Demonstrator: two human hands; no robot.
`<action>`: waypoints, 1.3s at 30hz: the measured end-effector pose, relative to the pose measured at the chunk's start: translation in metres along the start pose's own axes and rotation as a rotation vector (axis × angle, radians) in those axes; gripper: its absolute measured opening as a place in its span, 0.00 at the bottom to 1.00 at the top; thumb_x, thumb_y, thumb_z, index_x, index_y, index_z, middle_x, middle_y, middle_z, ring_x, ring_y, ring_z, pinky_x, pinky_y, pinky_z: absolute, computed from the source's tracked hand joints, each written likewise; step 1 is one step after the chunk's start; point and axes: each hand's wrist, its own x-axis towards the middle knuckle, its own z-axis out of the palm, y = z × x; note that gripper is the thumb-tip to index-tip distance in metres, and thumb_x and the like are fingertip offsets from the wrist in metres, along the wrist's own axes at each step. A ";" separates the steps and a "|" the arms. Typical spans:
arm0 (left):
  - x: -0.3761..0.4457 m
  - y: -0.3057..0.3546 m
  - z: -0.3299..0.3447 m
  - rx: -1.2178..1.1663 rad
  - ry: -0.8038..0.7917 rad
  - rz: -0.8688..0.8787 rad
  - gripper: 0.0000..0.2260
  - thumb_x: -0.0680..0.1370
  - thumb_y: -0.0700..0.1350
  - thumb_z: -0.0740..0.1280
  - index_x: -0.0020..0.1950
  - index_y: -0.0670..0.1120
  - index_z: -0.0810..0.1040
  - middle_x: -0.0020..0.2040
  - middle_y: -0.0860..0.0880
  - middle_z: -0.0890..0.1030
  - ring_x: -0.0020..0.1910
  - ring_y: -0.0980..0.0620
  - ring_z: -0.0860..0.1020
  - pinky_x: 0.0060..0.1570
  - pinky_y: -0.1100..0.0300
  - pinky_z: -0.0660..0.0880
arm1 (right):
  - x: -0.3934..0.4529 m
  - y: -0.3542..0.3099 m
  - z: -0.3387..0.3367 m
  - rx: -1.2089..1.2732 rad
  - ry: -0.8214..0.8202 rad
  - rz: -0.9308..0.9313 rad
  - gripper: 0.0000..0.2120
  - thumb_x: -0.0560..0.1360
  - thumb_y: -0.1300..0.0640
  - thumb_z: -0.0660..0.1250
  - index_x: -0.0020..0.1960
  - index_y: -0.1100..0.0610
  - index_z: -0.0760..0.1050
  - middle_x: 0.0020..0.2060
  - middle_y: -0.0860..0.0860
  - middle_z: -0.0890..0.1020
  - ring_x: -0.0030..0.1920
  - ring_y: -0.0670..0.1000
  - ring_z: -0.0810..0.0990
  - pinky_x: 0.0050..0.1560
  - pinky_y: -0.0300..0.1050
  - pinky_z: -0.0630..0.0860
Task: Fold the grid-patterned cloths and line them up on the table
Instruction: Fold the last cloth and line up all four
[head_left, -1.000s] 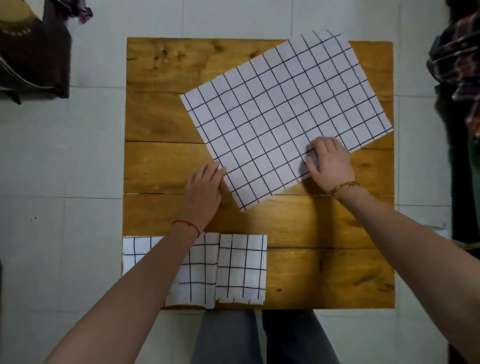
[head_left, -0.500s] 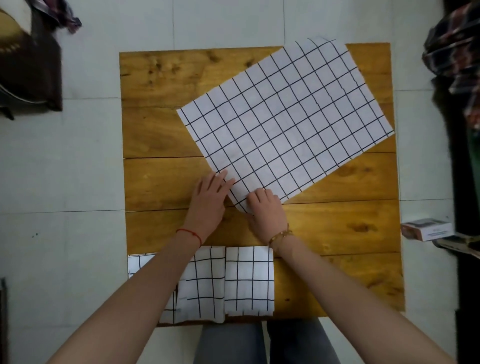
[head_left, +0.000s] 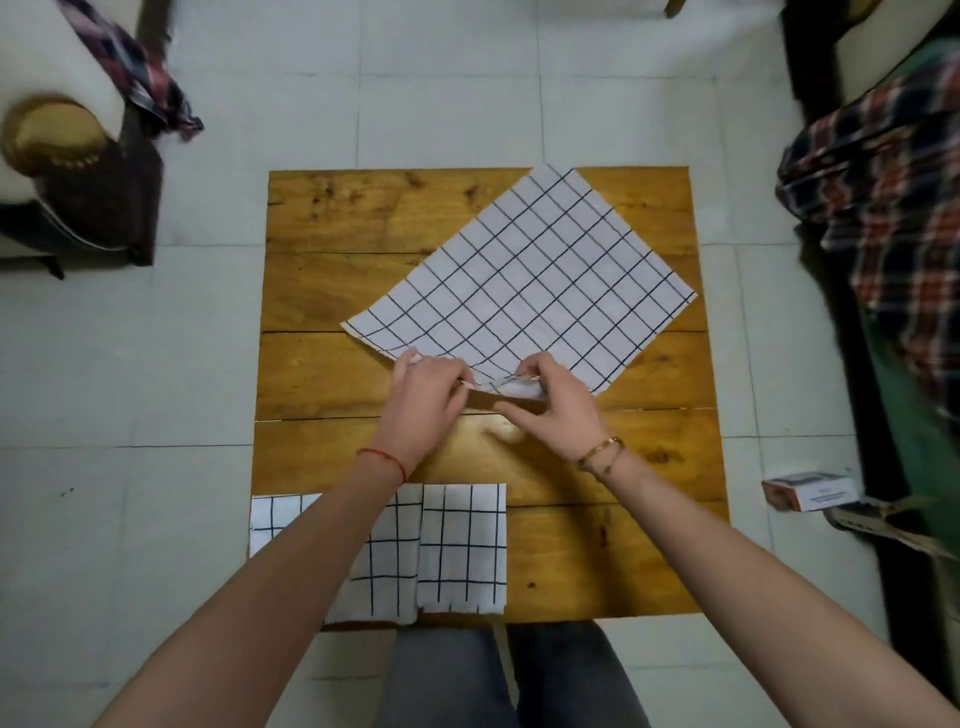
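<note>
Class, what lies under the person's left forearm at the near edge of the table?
Folded grid cloths in a row on the table. The left forearm covers part of them, so their number stays unclear.

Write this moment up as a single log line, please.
stage: starting fold | left hand: pinching near corner of open cloth | right hand: pinching same corner, lifted | folded cloths: near table edge

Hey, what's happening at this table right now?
A person is folding grid-patterned cloths on a wooden table. Both hands, left hand and right hand, pinch the near corner of the large unfolded cloth and lift it. Folded cloths already lie side by side along the near edge.
</note>
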 end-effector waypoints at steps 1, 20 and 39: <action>0.000 0.010 -0.010 -0.001 -0.001 0.020 0.03 0.77 0.45 0.64 0.48 0.52 0.77 0.42 0.56 0.80 0.46 0.55 0.77 0.72 0.51 0.56 | -0.005 -0.006 -0.010 -0.055 0.018 -0.040 0.19 0.69 0.42 0.70 0.54 0.49 0.69 0.44 0.46 0.78 0.44 0.46 0.75 0.42 0.42 0.73; -0.039 0.156 -0.222 0.011 0.239 0.050 0.02 0.75 0.46 0.70 0.44 0.50 0.78 0.41 0.55 0.80 0.46 0.54 0.79 0.53 0.54 0.76 | -0.091 -0.116 -0.261 0.024 0.451 -0.271 0.08 0.76 0.55 0.67 0.39 0.56 0.80 0.28 0.42 0.75 0.32 0.43 0.73 0.33 0.31 0.63; -0.108 0.207 -0.342 -0.002 0.483 0.242 0.05 0.74 0.44 0.72 0.48 0.46 0.83 0.43 0.53 0.83 0.44 0.62 0.79 0.45 0.69 0.75 | -0.171 -0.133 -0.355 0.024 0.394 -0.342 0.23 0.72 0.41 0.66 0.42 0.63 0.80 0.36 0.60 0.82 0.39 0.58 0.81 0.44 0.56 0.78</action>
